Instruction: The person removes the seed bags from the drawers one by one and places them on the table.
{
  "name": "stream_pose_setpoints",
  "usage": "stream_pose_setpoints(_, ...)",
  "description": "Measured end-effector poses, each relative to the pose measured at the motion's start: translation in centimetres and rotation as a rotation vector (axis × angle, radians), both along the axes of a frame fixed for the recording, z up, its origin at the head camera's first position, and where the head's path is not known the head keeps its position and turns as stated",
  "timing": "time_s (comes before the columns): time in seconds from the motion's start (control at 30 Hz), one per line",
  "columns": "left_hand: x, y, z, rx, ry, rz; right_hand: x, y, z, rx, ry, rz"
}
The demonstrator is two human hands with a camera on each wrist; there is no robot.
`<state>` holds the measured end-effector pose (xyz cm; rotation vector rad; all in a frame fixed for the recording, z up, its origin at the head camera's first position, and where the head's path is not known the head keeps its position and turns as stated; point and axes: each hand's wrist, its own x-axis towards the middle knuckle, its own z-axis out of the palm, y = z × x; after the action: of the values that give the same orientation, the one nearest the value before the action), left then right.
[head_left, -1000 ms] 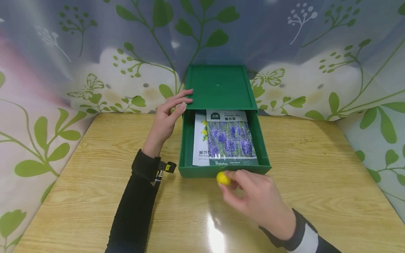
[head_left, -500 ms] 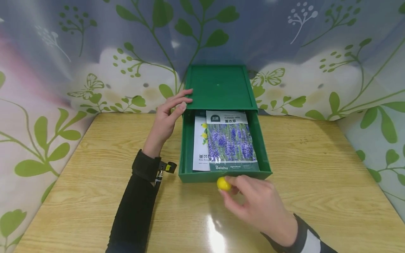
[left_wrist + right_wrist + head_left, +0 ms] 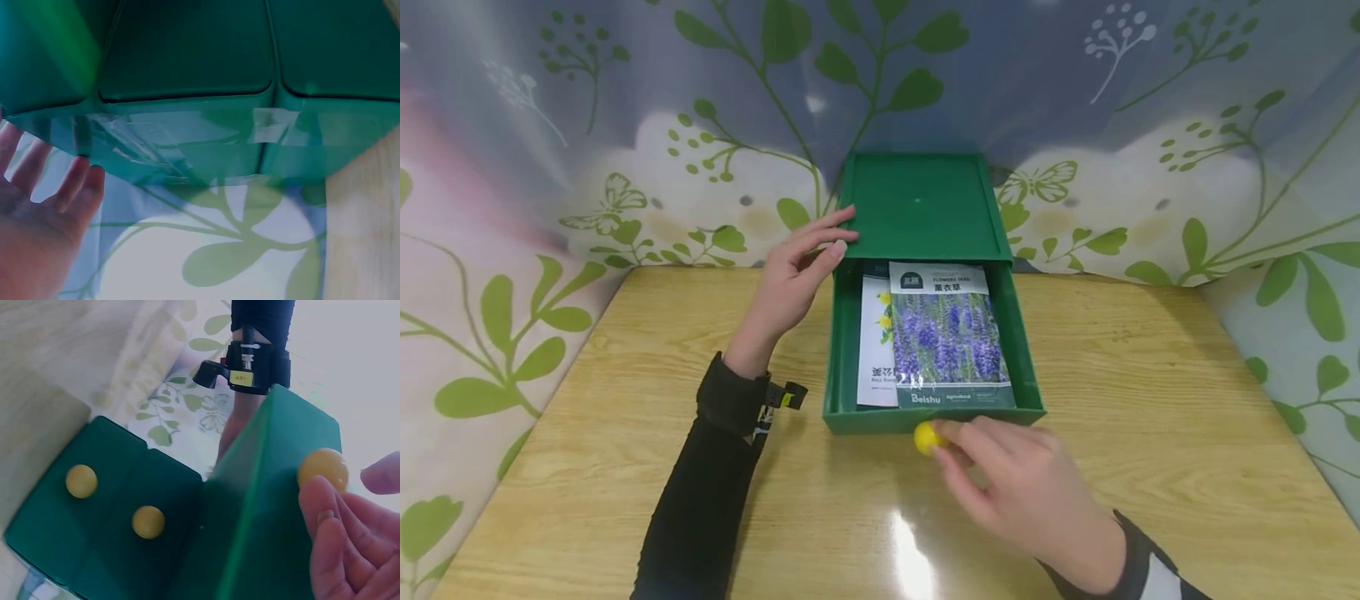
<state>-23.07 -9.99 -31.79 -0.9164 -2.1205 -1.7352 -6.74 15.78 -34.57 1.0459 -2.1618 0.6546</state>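
The green drawer stood partway out of its box on the counter, probably light, slightly flexible plastic; its smooth yellow knob was best pinched squarely. The right hand bent loosely there, thumb clear; the left hand lay relaxed, fingers extended, at the box's edge.

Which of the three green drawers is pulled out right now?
The top drawer, with seed packets inside and the right hand at its yellow knob. The middle drawer and bottom drawer are shut.
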Motion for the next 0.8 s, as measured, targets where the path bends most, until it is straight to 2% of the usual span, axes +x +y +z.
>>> stream_pose_setpoints(0.07,-0.2,-0.2,-0.1,-0.027,0.002,0.023,0.0,0.1,0.5,0.015,0.024,0.014)
stream_pose_setpoints(0.17,-0.6,-0.5,-0.5,-0.064,0.046,0.068,0.0,0.3,1.4,0.012,0.06,0.045)
stream_pose_setpoints(0.23,-0.7,-0.7,-0.6,-0.096,0.102,0.1,0.0,0.7,2.0,-0.004,0.08,0.063)
stream_pose_setpoints(0.33,0.0,-0.7,0.0,-0.152,0.22,0.119,-0.3,1.4,3.0,-0.036,0.093,0.076)
stream_pose_setpoints(0.43,1.3,-0.6,1.0,-0.228,0.332,0.103,-1.0,2.2,3.8,-0.065,0.091,0.068)
stream_pose_setpoints(0.53,2.7,-0.4,1.9,-0.317,0.377,0.057,-1.8,3.0,4.5,-0.073,0.083,0.035)
stream_pose_setpoints(0.67,4.0,-0.3,2.8,-0.454,0.38,0.014,-3.0,4.0,5.3,-0.05,0.061,-0.009)
stream_pose_setpoints(0.8,4.6,-0.1,3.3,-0.561,0.358,-0.021,-4.3,4.6,6.1,0.026,0.045,-0.069)
